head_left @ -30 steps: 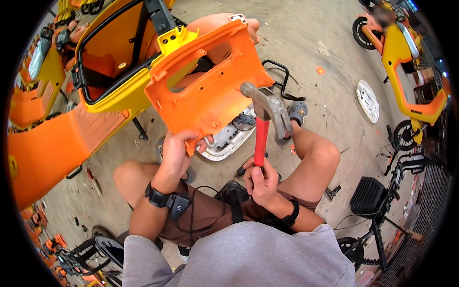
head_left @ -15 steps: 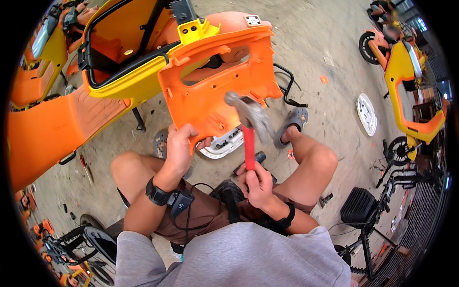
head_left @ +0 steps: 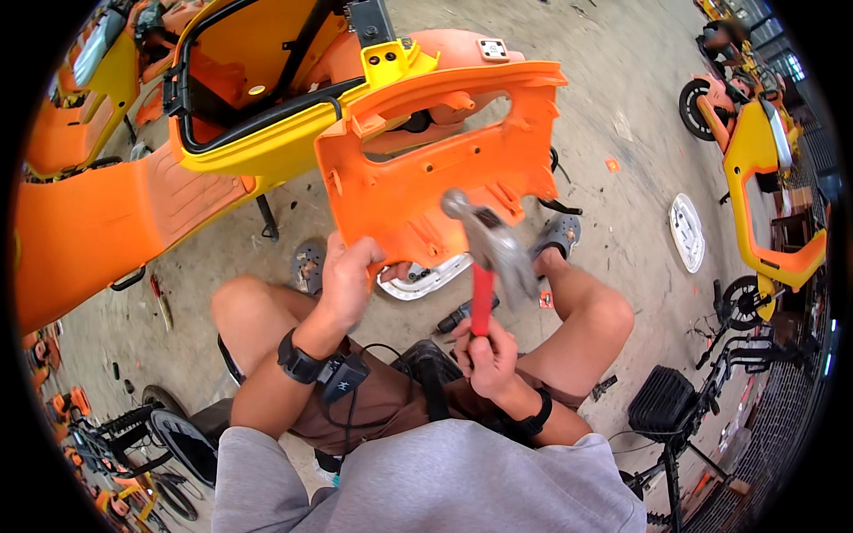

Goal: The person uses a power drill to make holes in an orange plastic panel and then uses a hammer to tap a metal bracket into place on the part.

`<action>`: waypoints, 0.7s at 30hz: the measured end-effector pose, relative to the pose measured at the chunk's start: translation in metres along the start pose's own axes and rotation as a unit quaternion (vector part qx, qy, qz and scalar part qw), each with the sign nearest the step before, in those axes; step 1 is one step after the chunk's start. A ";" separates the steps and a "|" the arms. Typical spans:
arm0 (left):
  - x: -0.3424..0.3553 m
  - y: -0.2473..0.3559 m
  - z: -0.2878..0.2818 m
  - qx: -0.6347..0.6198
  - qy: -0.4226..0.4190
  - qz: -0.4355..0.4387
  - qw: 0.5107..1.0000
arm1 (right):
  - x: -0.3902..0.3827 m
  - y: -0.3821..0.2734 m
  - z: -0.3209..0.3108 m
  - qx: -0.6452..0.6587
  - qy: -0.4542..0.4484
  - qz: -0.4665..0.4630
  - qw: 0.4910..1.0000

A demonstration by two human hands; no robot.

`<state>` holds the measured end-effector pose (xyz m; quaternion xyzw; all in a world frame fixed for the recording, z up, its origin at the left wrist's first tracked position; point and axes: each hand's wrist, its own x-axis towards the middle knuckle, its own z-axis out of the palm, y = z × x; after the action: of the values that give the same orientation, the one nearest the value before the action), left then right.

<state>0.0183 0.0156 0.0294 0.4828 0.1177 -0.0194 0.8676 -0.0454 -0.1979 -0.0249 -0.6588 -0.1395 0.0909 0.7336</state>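
My left hand is closed on the lower left corner of an orange plastic panel, thumb on its near face. The panel is tilted up in front of me. It has a large oblong opening and several small bosses and holes. In my right hand is a claw hammer, gripped by its red handle. Its metal head, a little blurred, is raised in front of the panel's lower part; I cannot tell if they touch. Partly behind the panel lies a white tray with small dark parts in it.
A yellow and orange scooter body stands close at the left. On the floor are a power drill, a white oval cover and a screwdriver. Another scooter and a black metal frame stand at the right.
The whole view has shifted slightly. The panel has swung to the right in my left hand, showing its face at a different angle. The hammer has moved right and down, still in my right hand.
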 end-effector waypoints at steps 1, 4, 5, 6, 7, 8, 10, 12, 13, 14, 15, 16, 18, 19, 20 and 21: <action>-0.001 0.002 0.003 -0.018 0.003 -0.008 1.000 | 0.000 0.001 -0.001 0.009 0.004 -0.029 1.000; 0.000 -0.005 -0.002 0.002 -0.022 -0.003 1.000 | 0.000 -0.002 -0.003 0.015 0.002 -0.096 0.995; 0.001 -0.007 -0.004 0.021 -0.036 0.004 0.999 | 0.002 -0.002 -0.002 -0.001 0.002 -0.090 0.996; 0.001 -0.008 -0.007 0.040 -0.051 0.010 0.998 | 0.004 -0.002 -0.001 -0.016 0.003 -0.084 0.996; 0.002 -0.009 -0.009 0.059 -0.065 0.017 0.996 | 0.006 -0.003 -0.001 -0.031 0.004 -0.078 0.996; 0.002 -0.010 -0.010 0.050 -0.057 0.013 0.997 | 0.008 -0.007 -0.001 -0.035 -0.009 0.008 0.999; 0.001 -0.011 -0.010 0.033 -0.042 0.005 0.999 | 0.008 -0.010 -0.001 0.001 -0.010 0.086 0.996; 0.002 -0.011 -0.013 0.127 -0.021 0.064 0.990 | 0.007 -0.007 0.000 0.023 -0.012 0.116 0.993; 0.002 -0.011 -0.013 0.172 -0.010 0.094 0.981 | 0.003 -0.006 -0.001 0.041 -0.007 0.110 0.993; 0.001 -0.009 -0.012 0.165 -0.006 0.086 0.982 | -0.001 -0.003 -0.001 0.058 -0.003 0.105 0.993; -0.001 -0.009 -0.011 0.157 -0.013 0.092 0.983 | -0.002 -0.001 -0.001 0.076 0.001 0.099 0.992; -0.002 -0.009 -0.009 0.143 -0.022 0.098 0.985 | -0.002 0.001 -0.002 0.082 0.007 0.071 0.994; -0.004 -0.008 -0.007 0.206 -0.039 0.167 0.963 | -0.002 0.002 -0.002 0.097 0.014 0.047 0.994; -0.002 -0.007 -0.007 0.283 -0.049 0.230 0.930 | -0.003 0.003 -0.002 0.105 0.018 0.034 0.994; 0.000 -0.005 -0.007 0.343 -0.065 0.288 0.892 | -0.004 0.004 -0.002 0.113 0.024 0.030 0.993; 0.002 -0.004 -0.006 0.397 -0.073 0.347 0.847 | -0.006 0.004 -0.001 0.121 0.029 0.025 0.992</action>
<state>0.0190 0.0185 0.0229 0.7924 -0.1391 0.2021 0.5585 -0.0504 -0.2006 -0.0299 -0.5706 -0.0895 0.1060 0.8094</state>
